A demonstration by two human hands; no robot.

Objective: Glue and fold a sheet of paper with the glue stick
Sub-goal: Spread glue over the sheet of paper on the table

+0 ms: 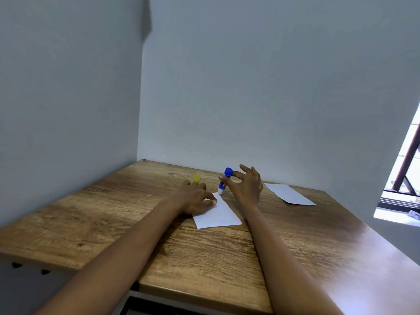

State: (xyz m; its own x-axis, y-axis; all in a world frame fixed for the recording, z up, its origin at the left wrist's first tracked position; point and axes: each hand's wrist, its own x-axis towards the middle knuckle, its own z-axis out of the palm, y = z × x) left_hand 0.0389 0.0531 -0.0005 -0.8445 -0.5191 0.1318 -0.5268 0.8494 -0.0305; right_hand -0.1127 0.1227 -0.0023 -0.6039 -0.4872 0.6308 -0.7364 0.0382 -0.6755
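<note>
A white sheet of paper (219,215) lies on the wooden table (204,251) near its middle. My left hand (194,198) presses flat on the sheet's left part, fingers spread. My right hand (246,186) grips a blue glue stick (225,179) between thumb and fingers. The stick is tilted, its white tip touching the paper's far corner. A small yellow cap (196,177) stands on the table just beyond my left hand.
A second white sheet (289,193) lies at the far right of the table. Grey walls close in the table on the left and back. A bright window (406,178) opens at the right.
</note>
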